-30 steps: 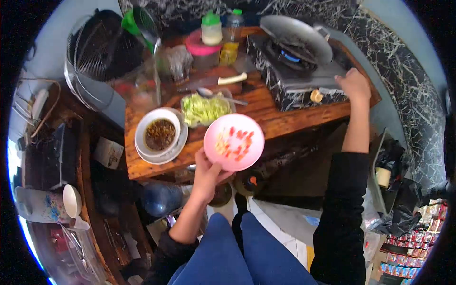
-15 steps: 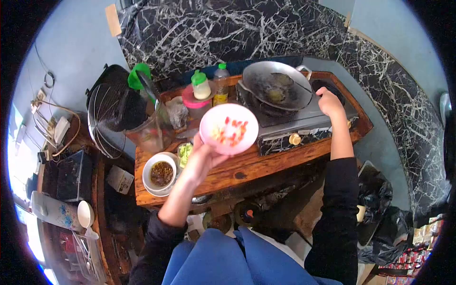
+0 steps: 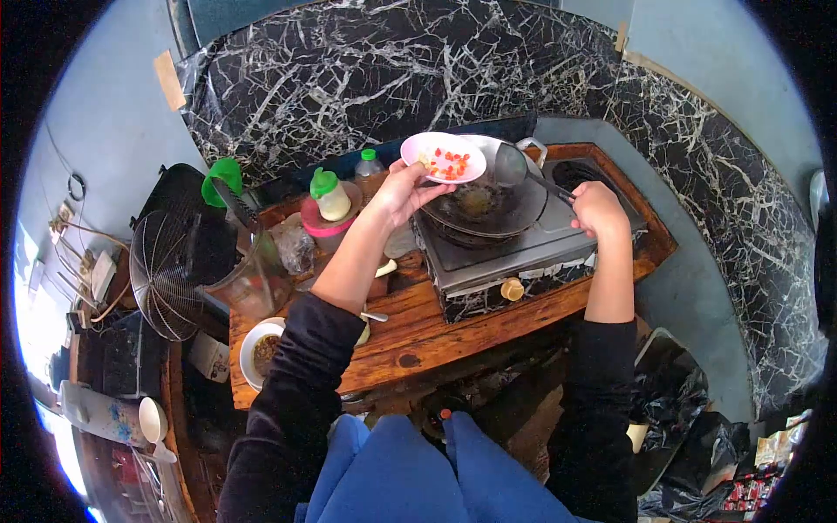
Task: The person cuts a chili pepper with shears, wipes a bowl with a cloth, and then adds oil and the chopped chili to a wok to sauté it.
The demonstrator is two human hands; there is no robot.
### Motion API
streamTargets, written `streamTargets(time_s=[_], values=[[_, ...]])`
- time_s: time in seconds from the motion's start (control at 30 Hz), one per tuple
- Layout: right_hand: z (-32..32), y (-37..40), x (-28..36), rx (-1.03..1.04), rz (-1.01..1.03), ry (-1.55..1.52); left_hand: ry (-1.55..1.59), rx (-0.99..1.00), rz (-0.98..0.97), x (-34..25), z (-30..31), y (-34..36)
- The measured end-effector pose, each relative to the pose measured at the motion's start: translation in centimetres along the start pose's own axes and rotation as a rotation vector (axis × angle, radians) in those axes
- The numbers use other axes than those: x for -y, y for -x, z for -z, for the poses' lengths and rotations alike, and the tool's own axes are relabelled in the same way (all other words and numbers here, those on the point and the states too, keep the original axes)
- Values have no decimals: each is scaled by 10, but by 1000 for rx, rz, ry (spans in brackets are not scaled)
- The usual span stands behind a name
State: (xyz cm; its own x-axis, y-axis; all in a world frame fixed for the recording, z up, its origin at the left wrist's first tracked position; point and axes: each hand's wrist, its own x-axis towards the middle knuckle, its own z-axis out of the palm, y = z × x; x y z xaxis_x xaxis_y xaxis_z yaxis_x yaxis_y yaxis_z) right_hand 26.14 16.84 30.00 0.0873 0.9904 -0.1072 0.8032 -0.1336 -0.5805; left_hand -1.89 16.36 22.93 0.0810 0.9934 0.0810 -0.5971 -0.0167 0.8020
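My left hand [image 3: 405, 193] grips the near-left rim of a pale pink plate [image 3: 418, 150], which is tilted above the wok. Chopped red pieces [image 3: 452, 164], perhaps chili, lie on it with some pale bits. Below, the wok [image 3: 523, 213] sits on the stove with a little yellowish liquid at its bottom. My right hand [image 3: 600, 211] is closed round the dark handle of a spatula [image 3: 513, 166]; its broad head is raised over the far side of the wok, near the plate. The plate hides part of the wok.
A gas stove [image 3: 471, 270] stands on the wooden table [image 3: 418, 349]. To the left are a bowl of brown sauce [image 3: 261, 353], a green-capped squeeze bottle [image 3: 331, 196], another bottle [image 3: 370, 170], a clear container [image 3: 261, 288] and a wire strainer [image 3: 166, 275].
My left hand has carried the plate forward and right, from above the table to over the wok. The spatula head has risen out of the wok's bottom.
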Motion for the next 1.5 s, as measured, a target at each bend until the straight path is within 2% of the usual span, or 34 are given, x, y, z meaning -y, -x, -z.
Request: streamTargets(time_s=[0.1, 0.2, 0.27, 0.33, 0.4, 0.43, 0.47, 0.53, 0.57, 0.73, 0.77, 0.8, 0.93, 1.1, 1.17, 1.33, 1.4, 1.43, 1.5], values=[[4, -10, -8, -70, 91, 96, -115, -71, 7, 8, 1, -19], [-3, -24, -20, -184, 154, 32, -203, -108, 16, 20, -3, -38], [-2, -27, -24, -168, 138, 44, -532, -233, 39, 28, -9, -47], [-3, -31, -24, -152, 124, 58, -638, -226, 20, 42, 4, -66], [-6, -37, -23, -155, 181, 289, -1037, -140, -10, 45, 7, -78], [-6, -36, -23, -157, 178, 292, -1190, -138, 7, 45, 2, -78], [-6, -36, -23, -139, 118, 191, -1188, -136, 7, 48, 1, -80], [-6, -32, -20, -121, 59, 92, -1652, -24, -327, 50, -4, -79], [-6, -30, -19, -116, 65, 98, -1661, -34, -201, 51, -7, -79], [-6, -27, -14, -109, 93, 141, -1765, 0, -243, 46, -15, -74], [-5, -26, -12, -92, 85, 225, -1794, 10, -250, 44, -17, -72], [-3, -24, -9, -74, 76, 308, -1794, 10, -252, 43, -18, -71], [-7, -30, -16, -114, 98, 256, -1803, 35, -293, 37, -15, -71], [0, -7, -9, -155, 148, 371, -1751, 5, -341, 33, -8, -71], [2, 7, -3, -187, 158, 394, -1644, -72, -481, 33, -5, -71], [-3, 41, 11, -290, 216, 468, -1592, -124, -517, 20, 1, -71], [-6, 54, 17, -263, 242, 470, -939, -66, -175, 11, 0, -65], [-10, 58, 15, -312, 316, 475, -807, -102, -116, 9, -2, -61], [-14, 67, 23, -276, 275, 465, -619, -88, -66, 3, 4, -55]])
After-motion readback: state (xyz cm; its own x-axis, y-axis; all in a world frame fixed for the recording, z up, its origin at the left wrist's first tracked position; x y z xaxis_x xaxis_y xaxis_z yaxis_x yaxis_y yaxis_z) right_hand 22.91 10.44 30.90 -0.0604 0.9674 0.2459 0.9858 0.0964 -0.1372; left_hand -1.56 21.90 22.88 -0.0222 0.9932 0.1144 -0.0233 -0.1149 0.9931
